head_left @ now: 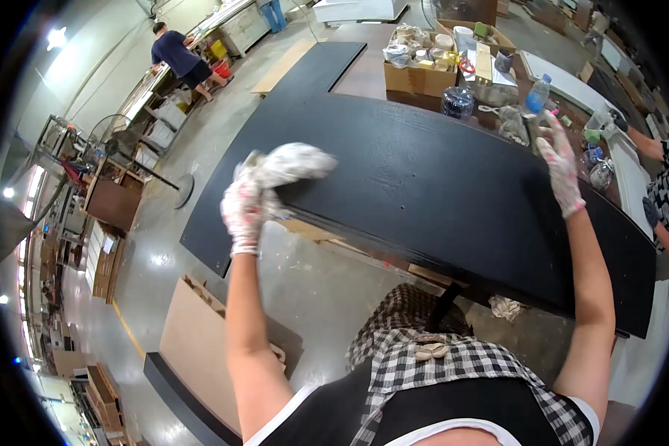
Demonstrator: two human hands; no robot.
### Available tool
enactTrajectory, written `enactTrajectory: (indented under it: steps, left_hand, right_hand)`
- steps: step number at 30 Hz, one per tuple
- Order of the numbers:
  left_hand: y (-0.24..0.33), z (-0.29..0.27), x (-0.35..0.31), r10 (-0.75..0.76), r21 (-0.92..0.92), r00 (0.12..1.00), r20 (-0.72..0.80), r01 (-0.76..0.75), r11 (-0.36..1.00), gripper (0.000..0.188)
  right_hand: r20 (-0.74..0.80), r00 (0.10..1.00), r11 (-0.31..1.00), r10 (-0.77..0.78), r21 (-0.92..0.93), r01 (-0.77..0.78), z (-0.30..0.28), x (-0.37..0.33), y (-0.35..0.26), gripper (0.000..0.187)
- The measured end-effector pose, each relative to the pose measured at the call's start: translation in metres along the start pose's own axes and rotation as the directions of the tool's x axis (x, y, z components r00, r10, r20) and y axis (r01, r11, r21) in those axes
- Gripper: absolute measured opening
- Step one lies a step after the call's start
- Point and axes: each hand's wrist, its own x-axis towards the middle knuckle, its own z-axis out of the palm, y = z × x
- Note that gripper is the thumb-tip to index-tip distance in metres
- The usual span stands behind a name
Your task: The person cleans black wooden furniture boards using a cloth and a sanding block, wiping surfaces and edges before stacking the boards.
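My left hand (244, 204), in a white knit glove with red marks, is closed on a bunched white rag (293, 163). The rag lies at the near left edge of a large curved black panel (394, 160), and its outline is slightly blurred. My right hand (561, 163), gloved the same way, is raised by the panel's far right edge with its fingers apart. A narrow dark thing (530, 132) stands beside those fingertips; I cannot tell whether they touch it. Fine streaks and a few small holes mark the black surface.
Beyond the panel stand a cardboard box (421, 80) of jars and bags, a plastic bottle (539, 94) and a dark wrapped jar (457, 102). A co-worker's gloved hand (615, 117) reaches in at right. A standing fan (115, 141) and another person (182, 56) are at left.
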Motion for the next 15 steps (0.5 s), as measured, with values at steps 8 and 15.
enactTrajectory:
  steps: [8,15]
  left_hand:
    - [0.144,-0.062,0.04,0.169,-0.6,0.94,0.298,0.047,0.799,0.033]
    - [0.304,0.064,-0.032,0.325,0.205,0.938,0.12,0.297,-0.933,0.052]
  right_hand:
    - [0.043,0.999,0.999,0.031,-0.032,-0.03,0.026,0.058,0.076,0.063]
    - [0.045,0.995,0.995,-0.086,-0.041,0.088,0.036,0.041,0.074,0.063]
